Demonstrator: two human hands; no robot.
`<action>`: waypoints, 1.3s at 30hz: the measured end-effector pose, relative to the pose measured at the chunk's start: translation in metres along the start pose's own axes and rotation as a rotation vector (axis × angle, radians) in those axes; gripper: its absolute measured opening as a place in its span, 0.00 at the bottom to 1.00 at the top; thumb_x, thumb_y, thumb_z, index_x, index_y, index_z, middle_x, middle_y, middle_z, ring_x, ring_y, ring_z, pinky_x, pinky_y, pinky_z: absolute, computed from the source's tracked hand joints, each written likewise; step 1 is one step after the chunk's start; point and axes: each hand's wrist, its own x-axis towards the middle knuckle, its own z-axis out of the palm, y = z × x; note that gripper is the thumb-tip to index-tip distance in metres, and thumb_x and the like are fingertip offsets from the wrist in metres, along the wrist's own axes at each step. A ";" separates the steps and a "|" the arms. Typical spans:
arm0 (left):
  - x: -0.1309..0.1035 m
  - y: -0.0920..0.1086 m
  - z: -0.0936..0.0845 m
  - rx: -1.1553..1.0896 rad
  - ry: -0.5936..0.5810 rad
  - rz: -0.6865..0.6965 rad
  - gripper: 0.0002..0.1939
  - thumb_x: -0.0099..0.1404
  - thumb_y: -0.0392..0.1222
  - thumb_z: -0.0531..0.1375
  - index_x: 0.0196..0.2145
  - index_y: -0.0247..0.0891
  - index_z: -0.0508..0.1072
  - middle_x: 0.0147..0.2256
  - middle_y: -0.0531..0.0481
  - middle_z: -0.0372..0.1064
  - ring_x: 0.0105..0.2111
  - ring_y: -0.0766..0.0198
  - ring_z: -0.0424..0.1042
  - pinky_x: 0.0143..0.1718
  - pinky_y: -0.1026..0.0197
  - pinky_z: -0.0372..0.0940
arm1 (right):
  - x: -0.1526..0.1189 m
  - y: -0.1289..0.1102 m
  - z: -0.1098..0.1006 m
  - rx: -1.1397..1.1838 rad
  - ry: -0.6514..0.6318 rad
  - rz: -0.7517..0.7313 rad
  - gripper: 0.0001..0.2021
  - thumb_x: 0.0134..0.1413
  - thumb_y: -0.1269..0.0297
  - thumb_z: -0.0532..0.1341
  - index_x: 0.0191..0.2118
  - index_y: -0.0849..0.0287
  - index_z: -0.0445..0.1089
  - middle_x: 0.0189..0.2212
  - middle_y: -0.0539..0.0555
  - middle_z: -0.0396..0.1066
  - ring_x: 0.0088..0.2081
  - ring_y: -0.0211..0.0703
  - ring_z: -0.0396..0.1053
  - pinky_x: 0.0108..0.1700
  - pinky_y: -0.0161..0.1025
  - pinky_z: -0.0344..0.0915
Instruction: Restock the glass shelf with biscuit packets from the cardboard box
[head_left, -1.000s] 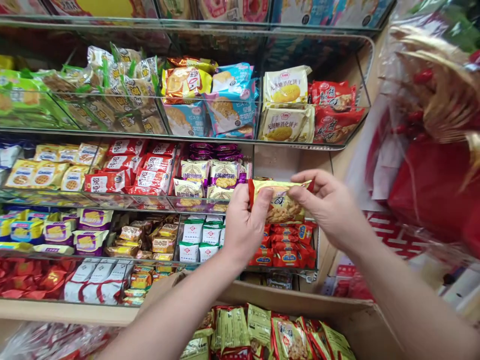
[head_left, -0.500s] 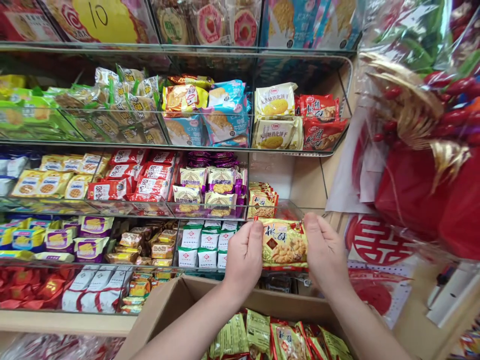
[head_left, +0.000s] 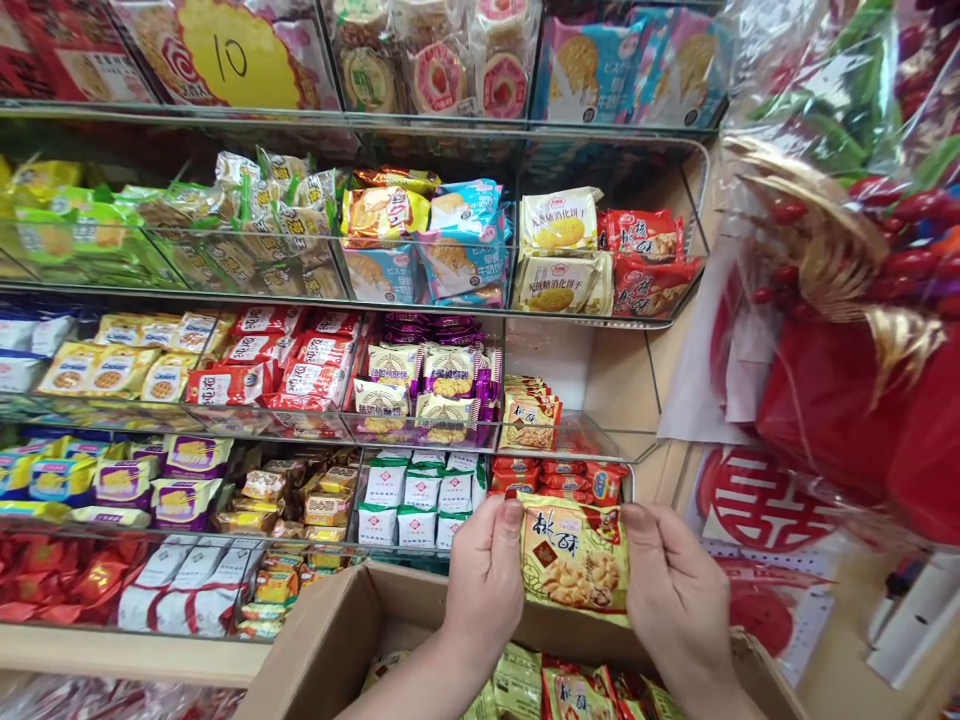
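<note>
A yellow and red cookie packet (head_left: pixel 574 555) is stretched between my two hands, its printed front facing me. My left hand (head_left: pixel 486 575) pinches its left edge, and my right hand (head_left: pixel 671 580) grips the right edge, thumbs on top. Below them stands an open cardboard box (head_left: pixel 307 640) with several packets of the same kind (head_left: pixel 577 692) inside. Beyond my hands, a row of matching packets (head_left: pixel 529 415) stands at the left side of a shelf compartment.
Shelves with clear fronts (head_left: pixel 420 430) hold many wrapped snacks. Red packets (head_left: pixel 555 478) lie in the compartment just behind my hands. At the right hang a wrapped red and gold decoration (head_left: pixel 847 340) and a red paper cutout (head_left: pixel 772 500).
Both hands have come down and closer with the packet, over the box. The camera view has tilted up slightly, so the shelves sit lower and red packets behind now show.
</note>
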 end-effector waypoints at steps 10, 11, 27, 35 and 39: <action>0.025 0.020 0.002 0.015 -0.030 0.093 0.17 0.65 0.49 0.46 0.21 0.38 0.58 0.20 0.56 0.54 0.22 0.68 0.55 0.24 0.67 0.52 | 0.037 -0.001 -0.001 0.290 -0.408 0.006 0.28 0.35 0.59 0.67 0.45 0.55 0.57 0.32 0.53 0.70 0.30 0.43 0.70 0.29 0.37 0.67; 0.032 0.023 0.002 0.036 -0.036 0.124 0.17 0.65 0.48 0.46 0.22 0.38 0.58 0.20 0.56 0.55 0.22 0.69 0.56 0.24 0.67 0.52 | 0.044 -0.006 -0.002 0.220 -0.451 0.004 0.27 0.35 0.58 0.67 0.44 0.55 0.59 0.33 0.54 0.70 0.32 0.44 0.70 0.31 0.37 0.67; -0.021 -0.009 -0.047 0.275 -0.388 0.153 0.11 0.63 0.36 0.49 0.45 0.43 0.60 0.24 0.56 0.55 0.24 0.69 0.57 0.26 0.67 0.55 | 0.177 0.013 0.059 -0.526 -0.744 -0.353 0.13 0.44 0.57 0.60 0.34 0.58 0.60 0.26 0.47 0.62 0.27 0.36 0.59 0.29 0.32 0.55; -0.052 -0.055 -0.073 0.351 -0.590 0.040 0.13 0.60 0.35 0.51 0.43 0.41 0.62 0.23 0.56 0.55 0.21 0.70 0.56 0.21 0.69 0.53 | 0.173 0.009 0.073 -0.835 -0.872 -0.352 0.12 0.34 0.63 0.66 0.24 0.58 0.61 0.23 0.48 0.61 0.33 0.41 0.60 0.32 0.32 0.54; -0.060 -0.074 -0.071 0.393 -0.722 0.038 0.12 0.58 0.37 0.53 0.42 0.40 0.64 0.25 0.54 0.61 0.21 0.71 0.59 0.21 0.70 0.54 | 0.176 0.004 0.075 -0.878 -0.896 -0.291 0.12 0.34 0.62 0.66 0.21 0.57 0.60 0.23 0.48 0.63 0.32 0.39 0.61 0.29 0.31 0.53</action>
